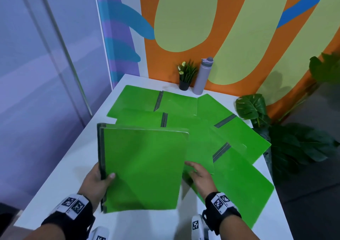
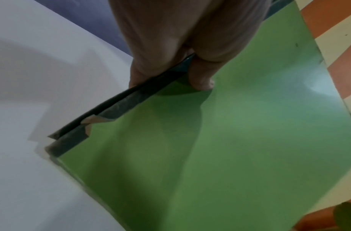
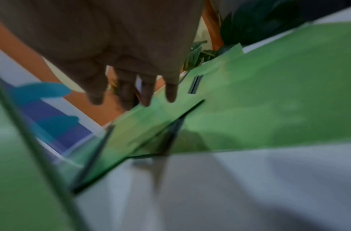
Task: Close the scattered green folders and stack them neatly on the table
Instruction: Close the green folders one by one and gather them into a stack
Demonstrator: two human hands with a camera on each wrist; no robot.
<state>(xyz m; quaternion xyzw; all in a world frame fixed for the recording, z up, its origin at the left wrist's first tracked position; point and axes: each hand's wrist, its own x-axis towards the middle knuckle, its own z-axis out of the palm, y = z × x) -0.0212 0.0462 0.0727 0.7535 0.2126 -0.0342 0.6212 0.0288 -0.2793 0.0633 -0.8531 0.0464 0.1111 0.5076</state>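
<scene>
My left hand (image 1: pixel 99 180) grips closed green folders (image 1: pixel 143 168) by their dark spine, thumb on top, and holds them tilted above the white table (image 1: pixel 60 177). The left wrist view shows the thumb (image 2: pixel 202 76) pressed on the cover (image 2: pixel 220 148) beside the spine. My right hand (image 1: pixel 199 177) hovers with straight fingers over an open green folder (image 1: pixel 239 182) at the near right; its fingers (image 3: pixel 148 93) hold nothing. Other open folders lie overlapping behind: one at the far left (image 1: pixel 139 100), one in the middle (image 1: pixel 187 127), one at the far right (image 1: pixel 239 129).
A small potted plant (image 1: pixel 185 76) and a lilac water bottle (image 1: pixel 203 76) stand at the table's back edge against the painted wall. Large-leaved plants (image 1: pixel 257 109) crowd the table's right side. A glass partition runs along the left.
</scene>
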